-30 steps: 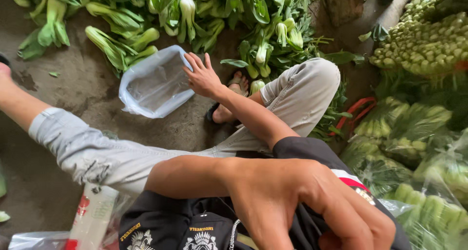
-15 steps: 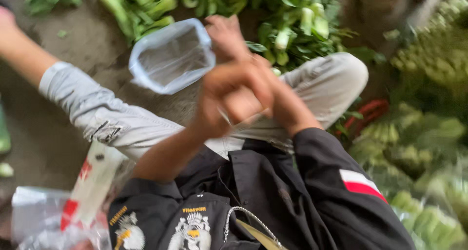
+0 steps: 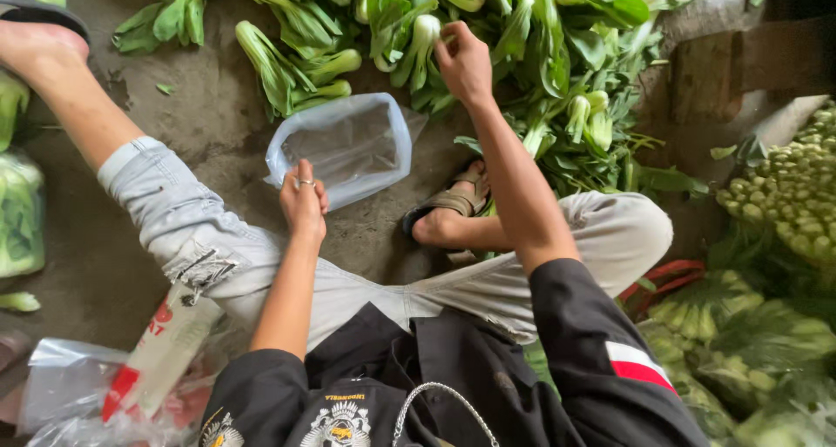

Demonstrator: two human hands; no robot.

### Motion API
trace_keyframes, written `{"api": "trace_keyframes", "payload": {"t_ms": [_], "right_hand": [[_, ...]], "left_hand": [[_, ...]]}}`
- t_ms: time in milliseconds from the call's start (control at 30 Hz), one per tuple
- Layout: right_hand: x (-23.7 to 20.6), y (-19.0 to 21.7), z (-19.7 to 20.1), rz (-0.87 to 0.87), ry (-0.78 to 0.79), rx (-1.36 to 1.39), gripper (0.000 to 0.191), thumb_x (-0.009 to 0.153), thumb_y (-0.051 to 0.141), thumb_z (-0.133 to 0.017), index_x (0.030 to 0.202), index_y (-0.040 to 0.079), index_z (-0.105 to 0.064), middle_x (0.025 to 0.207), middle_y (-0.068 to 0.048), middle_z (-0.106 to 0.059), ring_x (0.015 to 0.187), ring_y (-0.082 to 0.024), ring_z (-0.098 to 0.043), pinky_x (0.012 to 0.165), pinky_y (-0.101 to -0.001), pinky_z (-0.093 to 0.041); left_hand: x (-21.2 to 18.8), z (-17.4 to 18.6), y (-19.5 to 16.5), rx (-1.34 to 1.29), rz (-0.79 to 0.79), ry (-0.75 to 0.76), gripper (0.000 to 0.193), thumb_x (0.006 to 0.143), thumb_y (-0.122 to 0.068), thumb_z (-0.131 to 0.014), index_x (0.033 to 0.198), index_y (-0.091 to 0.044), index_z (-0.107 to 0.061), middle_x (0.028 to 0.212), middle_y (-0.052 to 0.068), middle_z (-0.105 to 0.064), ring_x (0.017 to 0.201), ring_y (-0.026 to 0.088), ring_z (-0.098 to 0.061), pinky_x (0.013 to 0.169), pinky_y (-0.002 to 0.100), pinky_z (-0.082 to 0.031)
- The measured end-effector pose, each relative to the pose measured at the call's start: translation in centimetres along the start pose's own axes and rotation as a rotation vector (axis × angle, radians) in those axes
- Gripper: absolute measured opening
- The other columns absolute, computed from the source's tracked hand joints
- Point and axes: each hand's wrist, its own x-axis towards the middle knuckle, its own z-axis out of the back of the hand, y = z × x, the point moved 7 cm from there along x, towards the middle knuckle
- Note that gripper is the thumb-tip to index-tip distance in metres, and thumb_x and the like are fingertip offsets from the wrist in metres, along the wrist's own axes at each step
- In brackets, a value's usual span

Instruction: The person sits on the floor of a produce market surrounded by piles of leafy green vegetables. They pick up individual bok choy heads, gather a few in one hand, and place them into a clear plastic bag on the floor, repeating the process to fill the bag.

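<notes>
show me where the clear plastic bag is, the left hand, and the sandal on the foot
clear plastic bag (image 3: 348, 151), head view, on its see-through side.
left hand (image 3: 303, 205), head view, on the back of the hand.
sandal (image 3: 453, 201), head view, on the strap over the foot.

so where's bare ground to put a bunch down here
Bare dirt lies left of the clear plastic bag, between the greens above and the bent leg. A smaller patch sits between bag and sandalled foot. Crowded: top and right, around the right hand.
</notes>
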Motion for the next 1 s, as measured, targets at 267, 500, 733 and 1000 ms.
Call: {"api": "trace_keyframes", "payload": {"t_ms": [267,500,733,1000], "right_hand": [[6.7,0.2,0.4,0.029,-0.338,-0.127,0.018,0.099,0.018,-0.073,0.111,0.010,-0.063,0.106,-0.007,-0.069,0.098,-0.023,-0.069,0.085,-0.0364,-0.057],[8.9,-0.7,0.9,0.224,-0.108,-0.742,0.063,0.066,0.023,-0.085,0.123,0.010,-0.060,0.123,-0.017,-0.053,0.117,-0.041,-0.045,0.085,-0.0565,-0.045],[2.8,5.3,2.1,0.254,0.281,-0.558,0.054,0.080,0.022,-0.086,0.128,0.013,-0.062,0.118,-0.016,-0.057,0.107,-0.040,-0.060,0.087,-0.0474,-0.052],[-0.4,6.6,5.9,0.038,0.567,0.589,0.044,0.094,0.017,-0.073,0.132,0.003,-0.056,0.112,-0.007,-0.069,0.083,-0.014,-0.065,0.077,-0.0305,-0.055]], "left_hand": [[1.3,-0.1,-0.1,0.130,0.032,0.049,0.054,0.101,-0.051,-0.060,0.067,-0.010,-0.052,0.064,0.001,-0.052,0.056,0.012,-0.049,0.052,0.029,-0.038],[0.4,-4.4,-2.7,0.039,-0.136,0.371,0.027,0.106,-0.033,-0.060,0.104,-0.006,-0.063,0.090,0.003,-0.061,0.074,0.013,-0.059,0.069,0.028,-0.052],[-8.0,-15.3,-13.9,0.756,-1.216,0.356,0.065,0.091,-0.008,-0.076,0.148,-0.004,-0.045,0.144,0.020,-0.056,0.138,0.037,-0.052,0.117,0.048,-0.043],[-4.8,-25.0,-10.4,0.127,-0.544,0.583,0.070,0.102,-0.012,-0.071,0.162,0.000,-0.037,0.122,0.018,-0.062,0.101,0.028,-0.063,0.085,0.039,-0.056]]}}
